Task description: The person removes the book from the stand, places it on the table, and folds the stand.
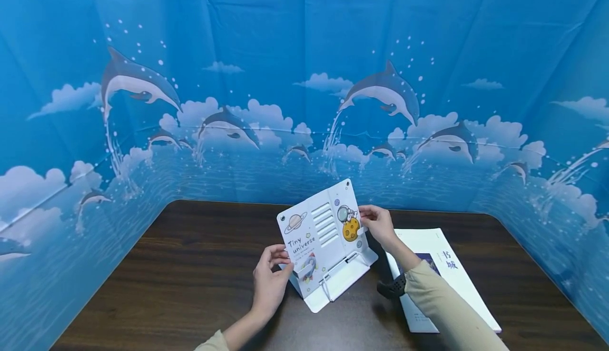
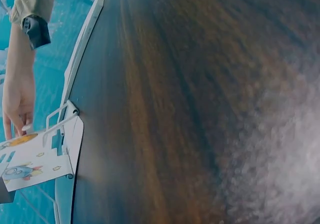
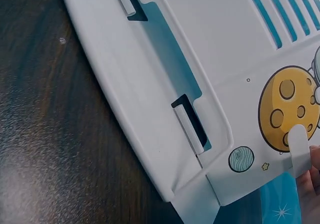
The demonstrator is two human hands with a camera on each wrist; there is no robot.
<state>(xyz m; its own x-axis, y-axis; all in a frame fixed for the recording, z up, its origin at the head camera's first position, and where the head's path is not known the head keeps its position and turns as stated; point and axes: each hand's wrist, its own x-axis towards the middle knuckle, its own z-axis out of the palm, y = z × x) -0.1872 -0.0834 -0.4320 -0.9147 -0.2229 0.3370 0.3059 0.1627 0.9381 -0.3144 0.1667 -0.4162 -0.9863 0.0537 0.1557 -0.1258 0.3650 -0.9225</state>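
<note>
A white book stand (image 1: 323, 240) printed with planets, an astronaut and the words "Tiny universe" stands tilted on the table, its ledge toward me. My left hand (image 1: 272, 281) holds its left edge, thumb near the front face. On the opposite side, my right hand (image 1: 378, 224) grips the right edge by a small white clip (image 3: 299, 146). In the right wrist view only some fingertips (image 3: 315, 164) show behind that clip. The left wrist view shows the right hand (image 2: 19, 102) at the far edge of the panel; the left hand is out of that picture.
Under my right forearm lies a white book (image 1: 457, 277) with dark characters on its cover. A black band (image 1: 392, 287) circles the right wrist. The dark wooden table (image 1: 190, 277) ends against a blue dolphin-print curtain (image 1: 266, 49).
</note>
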